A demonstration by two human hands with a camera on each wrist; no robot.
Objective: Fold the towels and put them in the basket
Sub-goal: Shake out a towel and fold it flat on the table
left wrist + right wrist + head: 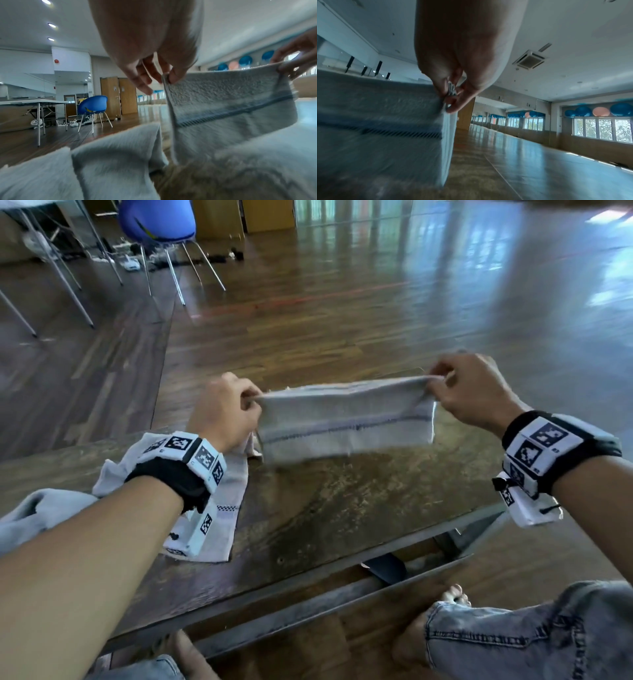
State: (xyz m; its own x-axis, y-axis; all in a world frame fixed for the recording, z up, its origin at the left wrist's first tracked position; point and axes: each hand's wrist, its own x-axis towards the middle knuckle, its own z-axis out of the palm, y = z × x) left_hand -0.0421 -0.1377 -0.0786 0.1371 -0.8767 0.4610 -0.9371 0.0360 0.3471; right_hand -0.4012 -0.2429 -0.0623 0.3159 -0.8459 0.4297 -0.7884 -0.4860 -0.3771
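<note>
A folded grey towel [346,419] with a dark stripe hangs stretched between both hands above the wooden table [342,508]. My left hand [233,409] pinches its upper left corner, and my right hand [455,388] pinches its upper right corner. In the left wrist view the towel [231,97] is pinched by thumb and finger of the left hand [164,75]. The right wrist view shows the right hand [452,93] pinching the towel's [382,108] bunched corner. Another white towel [222,508] lies on the table under my left wrist. No basket is in view.
A light grey cloth [30,518] lies at the table's left edge. My knees in jeans [527,635] are below the table's front edge. A blue chair [157,224] and a table's legs [78,302] stand on the wooden floor at the far left.
</note>
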